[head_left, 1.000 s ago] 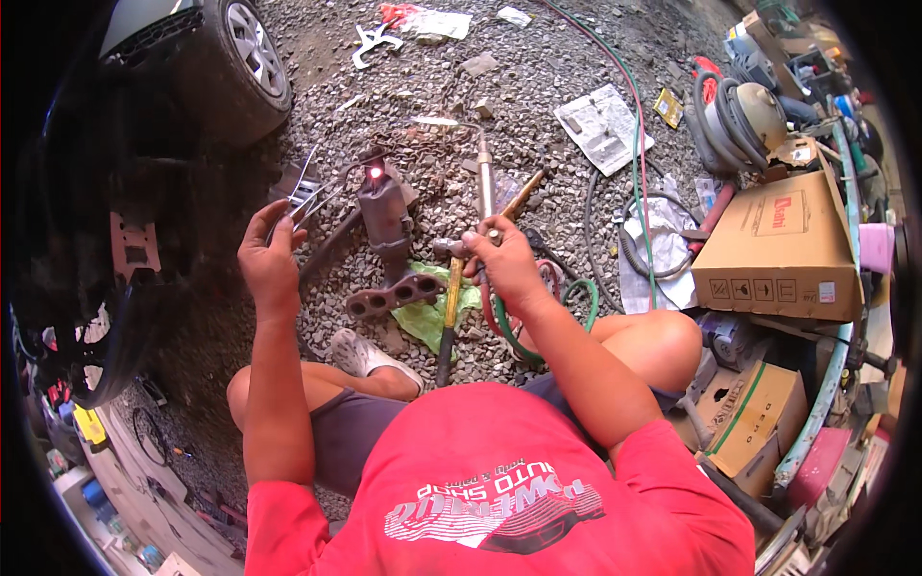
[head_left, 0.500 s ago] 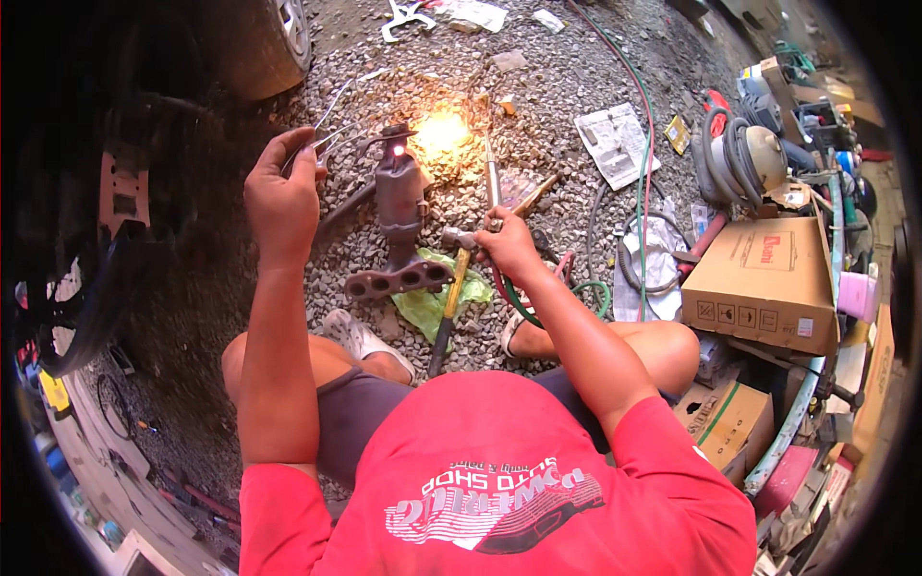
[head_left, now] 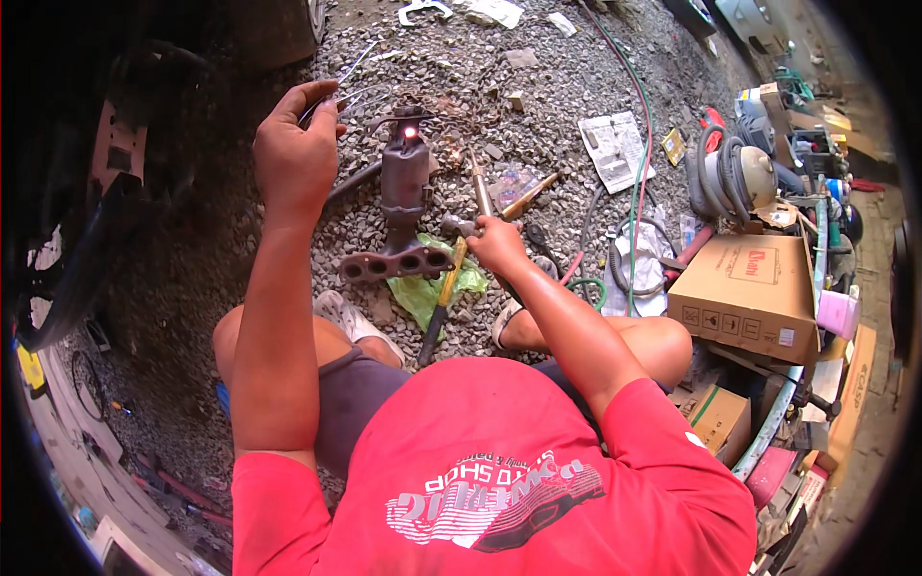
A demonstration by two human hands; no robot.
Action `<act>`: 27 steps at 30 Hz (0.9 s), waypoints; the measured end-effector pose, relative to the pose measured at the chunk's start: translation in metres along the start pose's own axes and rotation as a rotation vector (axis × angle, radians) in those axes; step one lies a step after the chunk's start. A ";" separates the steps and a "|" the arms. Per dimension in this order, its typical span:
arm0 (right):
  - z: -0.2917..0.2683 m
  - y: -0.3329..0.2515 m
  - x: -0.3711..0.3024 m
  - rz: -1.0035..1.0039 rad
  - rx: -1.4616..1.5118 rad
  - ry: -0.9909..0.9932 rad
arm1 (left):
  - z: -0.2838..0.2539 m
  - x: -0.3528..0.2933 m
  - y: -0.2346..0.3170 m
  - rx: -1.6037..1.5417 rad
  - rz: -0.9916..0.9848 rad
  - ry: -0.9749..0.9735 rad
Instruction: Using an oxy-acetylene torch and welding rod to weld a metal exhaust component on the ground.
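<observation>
My left hand is raised at the upper left, its fingers pinched round several thin metal rods. In my right hand is a gas torch, with its tip toward the top of a rusty exhaust manifold. A small spot on the manifold's upper end glows white-pink. Its ported flange rests at the near side, partly over a green plastic bag. Close by my right hand lies a hammer with a yellow and black handle.
Gravel covers the ground, with a newspaper sheet on it. Red and green hoses run along the right. Beyond them stand a cardboard box and a coiled grey hose. A wheel sits at the upper left.
The big bright flare beside the manifold has shrunk to faint sparks. My left hand with the rods has moved up slightly. The torch stays near the manifold's upper end.
</observation>
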State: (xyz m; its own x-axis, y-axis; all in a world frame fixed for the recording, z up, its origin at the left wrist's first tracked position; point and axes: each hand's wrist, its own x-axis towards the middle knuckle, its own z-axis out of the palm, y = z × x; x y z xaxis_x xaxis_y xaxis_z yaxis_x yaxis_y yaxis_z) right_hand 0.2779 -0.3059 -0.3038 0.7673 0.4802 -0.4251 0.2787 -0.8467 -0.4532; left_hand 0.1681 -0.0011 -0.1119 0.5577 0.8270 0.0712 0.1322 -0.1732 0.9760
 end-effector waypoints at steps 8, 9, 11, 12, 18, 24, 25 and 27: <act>-0.003 -0.007 0.003 0.007 -0.068 -0.038 | -0.004 0.001 -0.002 -0.060 0.019 0.026; -0.003 -0.007 0.003 0.009 -0.065 -0.039 | -0.005 0.001 -0.002 -0.061 0.019 0.025; -0.004 -0.009 0.002 0.011 -0.062 -0.041 | -0.007 0.001 -0.004 -0.068 0.033 0.027; -0.004 -0.010 0.001 0.019 -0.062 -0.039 | -0.008 0.001 -0.005 -0.069 0.032 0.028; -0.005 -0.008 0.001 -0.003 -0.083 -0.016 | -0.008 -0.001 0.005 -0.014 -0.015 0.009; -0.004 -0.011 0.001 -0.013 -0.078 -0.014 | -0.009 0.000 0.005 -0.003 -0.028 0.013; -0.004 -0.010 0.001 -0.013 -0.075 -0.014 | -0.008 0.000 0.004 -0.009 -0.026 0.013; -0.003 -0.010 0.002 -0.011 -0.079 -0.011 | -0.008 0.000 0.003 -0.017 -0.024 0.012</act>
State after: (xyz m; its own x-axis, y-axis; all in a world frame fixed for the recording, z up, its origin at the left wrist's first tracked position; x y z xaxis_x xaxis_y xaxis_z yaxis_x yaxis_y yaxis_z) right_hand 0.2784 -0.2974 -0.2977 0.7575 0.4913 -0.4298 0.3316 -0.8568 -0.3950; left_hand 0.1624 0.0024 -0.1069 0.5449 0.8370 0.0500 0.1317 -0.1443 0.9807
